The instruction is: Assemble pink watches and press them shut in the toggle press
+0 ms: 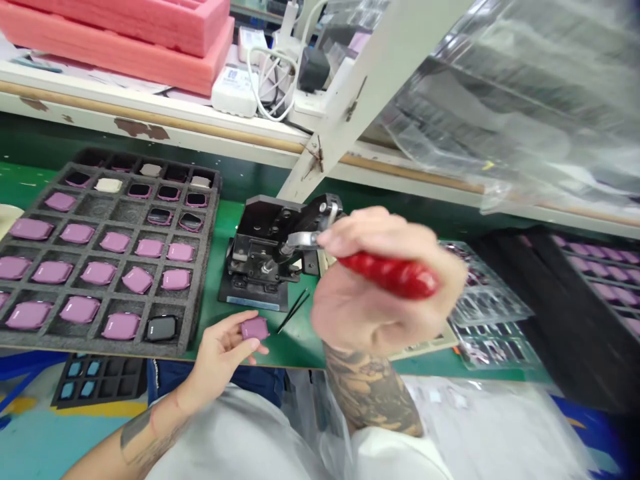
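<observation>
My left hand (223, 350) pinches a small purple watch case (255, 329) between thumb and fingers, near the table's front edge. My right hand (380, 320), slightly blurred, is wrapped around the red lever handle (393, 275). A metal arm joins this handle to the black clamping fixture (260, 230) on the green table (230, 223). Black tweezers (294, 311) lie on the table between the fixture and my right hand. Left of the fixture sits a grey foam tray (193, 313), whose compartments hold purple watch cases, one black case and several pieces with dark screens.
Pink foam blocks (150, 50), a white box (235, 91) and coiled cables (275, 80) occupy the shelf behind. A slanted white post (345, 110) rises behind the fixture. Clear plastic trays (495, 350) and black foam (540, 320) are at right; another compartment tray (115, 387) is below left.
</observation>
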A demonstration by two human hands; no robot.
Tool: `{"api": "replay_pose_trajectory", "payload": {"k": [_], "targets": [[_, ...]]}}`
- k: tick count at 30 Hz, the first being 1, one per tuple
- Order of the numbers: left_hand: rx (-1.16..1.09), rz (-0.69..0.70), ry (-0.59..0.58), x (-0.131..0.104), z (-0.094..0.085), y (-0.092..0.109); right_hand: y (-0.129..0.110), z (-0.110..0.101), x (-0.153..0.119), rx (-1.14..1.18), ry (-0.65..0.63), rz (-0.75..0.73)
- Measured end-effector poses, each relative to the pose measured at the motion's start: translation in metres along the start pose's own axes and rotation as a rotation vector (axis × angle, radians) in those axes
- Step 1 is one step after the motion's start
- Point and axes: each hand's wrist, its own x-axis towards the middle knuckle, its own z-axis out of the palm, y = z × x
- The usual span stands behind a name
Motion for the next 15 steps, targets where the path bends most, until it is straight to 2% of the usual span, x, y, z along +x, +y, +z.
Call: {"api": "replay_pose_trajectory", "payload": {"k": [2,3,5,7,9,11,13,15], "targets": [[-0.031,-0.029,0.006,-0.002,0.001,0.002,-0.015,0.006,0.013,0.087,0.160,-0.026],[-0.044,-0.029,0.008,-0.003,0.001,0.003,-0.019,0.006,0.011,0.110,0.215,-0.020],[-0.064,-0.011,0.015,-0.005,0.000,0.006,-0.020,0.000,-0.013,0.102,0.265,0.014],[-0.071,0.027,0.014,-0.007,-0.002,0.008,-0.012,-0.009,-0.057,0.064,0.244,0.072],[-0.010,0.096,0.031,-0.009,-0.005,0.009,-0.001,-0.018,-0.109,0.017,-0.003,0.217],[0.145,0.205,0.094,-0.010,-0.007,0.010,0.009,-0.022,-0.150,-0.061,-0.296,0.273],[0.346,0.317,0.164,-0.010,-0.010,0.009,0.018,-0.019,-0.172,-0.153,-0.534,0.256],[0.508,0.411,0.185,-0.009,-0.013,0.010,0.026,-0.010,-0.175,-0.249,-0.711,0.236]]}}
